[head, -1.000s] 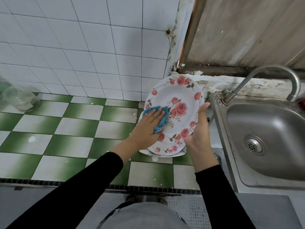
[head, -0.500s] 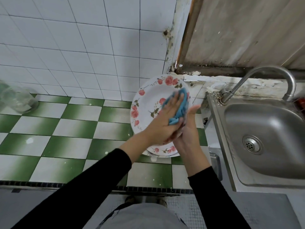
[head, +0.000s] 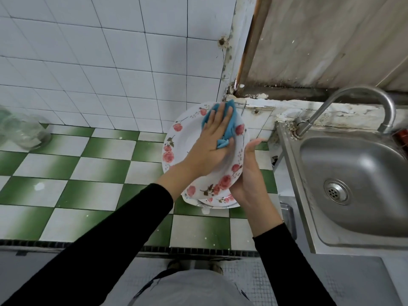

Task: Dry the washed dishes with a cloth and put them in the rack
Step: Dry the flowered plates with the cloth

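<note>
A white plate [head: 183,151] with red roses round its rim is held tilted above the counter. My right hand [head: 248,173] grips its right edge from behind, thumb on the rim. My left hand [head: 212,142] lies flat on the plate's face, fingers straight, and presses a blue cloth [head: 229,127] against the plate's upper part. Under the held plate another flowered plate [head: 218,200] rests on the counter, mostly hidden.
The counter [head: 88,173] has green and white checked tiles. A clear glass jar [head: 24,133] lies at the far left. To the right sits a steel sink [head: 353,195] with a curved tap [head: 362,93]. White wall tiles rise behind.
My left hand has wiped the cloth from the plate's left centre across to its upper right part. The plate has turned slightly in my right hand.
</note>
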Demonstrator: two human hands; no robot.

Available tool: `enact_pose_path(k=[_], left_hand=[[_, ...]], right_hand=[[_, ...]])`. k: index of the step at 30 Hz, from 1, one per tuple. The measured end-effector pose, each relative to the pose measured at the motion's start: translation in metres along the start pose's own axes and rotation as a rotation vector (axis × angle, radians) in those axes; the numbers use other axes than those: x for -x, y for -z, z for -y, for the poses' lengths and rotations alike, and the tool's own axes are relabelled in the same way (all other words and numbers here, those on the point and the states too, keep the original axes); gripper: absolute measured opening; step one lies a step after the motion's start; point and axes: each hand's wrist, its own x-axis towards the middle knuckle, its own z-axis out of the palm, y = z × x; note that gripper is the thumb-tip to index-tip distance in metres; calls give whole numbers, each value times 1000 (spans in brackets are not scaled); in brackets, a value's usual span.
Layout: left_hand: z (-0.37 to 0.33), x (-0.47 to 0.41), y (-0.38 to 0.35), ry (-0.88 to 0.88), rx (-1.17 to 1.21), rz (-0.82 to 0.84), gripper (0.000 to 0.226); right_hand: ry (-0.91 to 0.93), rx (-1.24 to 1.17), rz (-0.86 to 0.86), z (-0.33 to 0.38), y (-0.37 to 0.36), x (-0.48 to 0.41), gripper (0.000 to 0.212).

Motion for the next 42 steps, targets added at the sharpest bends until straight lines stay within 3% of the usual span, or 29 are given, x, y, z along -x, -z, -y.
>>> enact_pose_path(k=[6,11,16,21,31,36,42], left_hand=[[8,7,-9,-128,-89,10,64],[39,-4,12,143,-315,1,71],[61,13,16,238,-374,90,74],[57,51,-7,113,-313,265,68],[-11,70,-31,-101,9,280,63],[-24,60,-27,-132,56,252,68],[-24,45,-22,-44,200,217,63]], right_hand=[[-34,-47,6,1,-1,-4,80],[-57,-140,11,0,-1,-3,88],[22,-188,-45,11,10,0,64],[95,-158,-114,34,20,-7,63],[99,-181,-222,40,14,-23,64],[23,-77,-210,35,10,-23,79],[32,75,-255,24,2,-19,118]])
